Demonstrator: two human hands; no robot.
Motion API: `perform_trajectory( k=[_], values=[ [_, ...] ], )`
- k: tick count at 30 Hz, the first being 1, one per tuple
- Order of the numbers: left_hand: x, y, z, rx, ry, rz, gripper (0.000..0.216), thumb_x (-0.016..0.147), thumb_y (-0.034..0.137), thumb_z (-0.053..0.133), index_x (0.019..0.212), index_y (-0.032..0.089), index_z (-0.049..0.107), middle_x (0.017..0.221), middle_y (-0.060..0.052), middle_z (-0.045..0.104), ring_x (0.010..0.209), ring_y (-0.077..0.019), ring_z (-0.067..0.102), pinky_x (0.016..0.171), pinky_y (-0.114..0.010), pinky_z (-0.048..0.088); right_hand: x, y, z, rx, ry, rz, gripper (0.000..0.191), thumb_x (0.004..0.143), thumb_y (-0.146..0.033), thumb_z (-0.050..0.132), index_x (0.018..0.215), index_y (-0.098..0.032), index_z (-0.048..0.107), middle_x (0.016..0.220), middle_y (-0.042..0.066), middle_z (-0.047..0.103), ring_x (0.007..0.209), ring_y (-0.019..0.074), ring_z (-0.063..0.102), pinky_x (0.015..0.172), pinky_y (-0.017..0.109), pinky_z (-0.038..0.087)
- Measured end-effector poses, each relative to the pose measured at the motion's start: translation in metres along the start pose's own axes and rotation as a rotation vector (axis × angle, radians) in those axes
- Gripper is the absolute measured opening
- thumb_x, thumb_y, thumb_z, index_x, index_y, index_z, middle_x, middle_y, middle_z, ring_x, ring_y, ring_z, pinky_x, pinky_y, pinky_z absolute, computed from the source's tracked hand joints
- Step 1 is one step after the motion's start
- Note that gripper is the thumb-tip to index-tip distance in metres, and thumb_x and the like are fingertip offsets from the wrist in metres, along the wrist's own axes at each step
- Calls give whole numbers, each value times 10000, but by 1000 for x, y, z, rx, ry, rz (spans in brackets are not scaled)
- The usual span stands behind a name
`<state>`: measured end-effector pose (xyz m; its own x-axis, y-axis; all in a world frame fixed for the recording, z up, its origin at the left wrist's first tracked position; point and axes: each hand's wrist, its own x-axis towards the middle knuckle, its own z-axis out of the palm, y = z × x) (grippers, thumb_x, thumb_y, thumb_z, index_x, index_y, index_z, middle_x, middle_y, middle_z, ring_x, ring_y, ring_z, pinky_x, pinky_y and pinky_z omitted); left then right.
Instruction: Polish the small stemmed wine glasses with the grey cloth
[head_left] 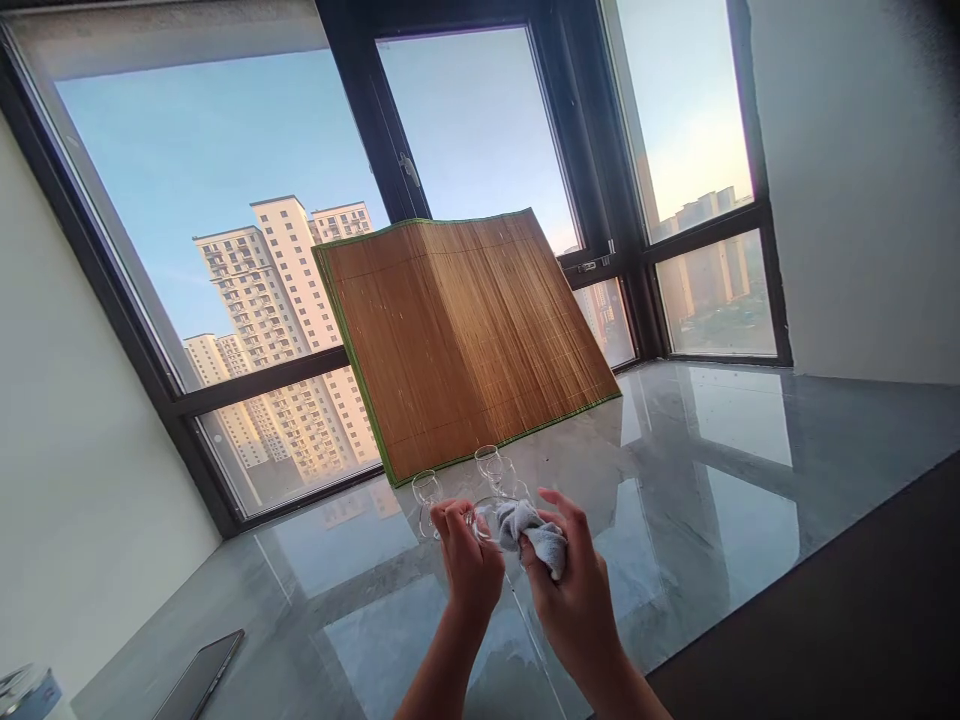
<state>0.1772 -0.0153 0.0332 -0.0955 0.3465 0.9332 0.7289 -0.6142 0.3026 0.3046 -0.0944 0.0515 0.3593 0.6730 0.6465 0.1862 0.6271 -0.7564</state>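
My left hand (471,565) is closed around one end of a clear drinking glass (489,514), which lies tilted on its side in the air. A light grey cloth (546,545) is gripped in my right hand (576,575), bunched between thumb and fingers. The cloth's front end presses at the mouth of the glass; how far it goes inside I cannot tell. Just beyond my hands, a small clear glass (426,488) stands on the glossy grey sill (360,600), partly hidden by my left fingers. Another clear glass (488,464) stands to its right, with more glass outlines close by.
Behind the glasses, a brown bamboo mat (465,340) with green edging leans against the dark window frame (405,190). A phone (199,678) lies at the lower left, near a white and blue container (34,692). The sill's front edge runs diagonally at right.
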Motion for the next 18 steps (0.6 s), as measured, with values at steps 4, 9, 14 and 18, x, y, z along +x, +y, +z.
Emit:
perform_trajectory(
  k=[4,9,14,18],
  values=[
    [-3,2,-1,-1,-4,63,111,871,134,474,954,208,465,967,-60,456,899,-222,473,808,-371,412,-1,-8,3,54,16,115,422,928,-397,504,1305,-221,435,801,8,693,639,172,660,622,266,534],
    [-3,4,-3,-8,18,94,124,870,143,482,973,210,462,981,-62,444,933,-224,466,828,-383,410,-1,-22,-7,124,-152,186,472,954,-462,395,1374,-249,435,859,22,695,759,187,672,674,278,541],
    [-6,9,-3,-146,88,38,120,864,214,537,965,223,473,980,-60,461,934,-222,489,815,-378,424,2,-30,-24,200,-335,193,517,911,-414,436,1410,-292,488,1201,67,665,1128,237,615,949,405,496],
    [-14,19,1,-278,89,10,89,893,281,492,968,242,461,968,-52,469,914,-216,507,794,-378,445,7,-37,-32,270,-463,201,561,830,-265,475,1385,-294,542,1193,66,684,1149,265,612,952,457,495]
  ],
)
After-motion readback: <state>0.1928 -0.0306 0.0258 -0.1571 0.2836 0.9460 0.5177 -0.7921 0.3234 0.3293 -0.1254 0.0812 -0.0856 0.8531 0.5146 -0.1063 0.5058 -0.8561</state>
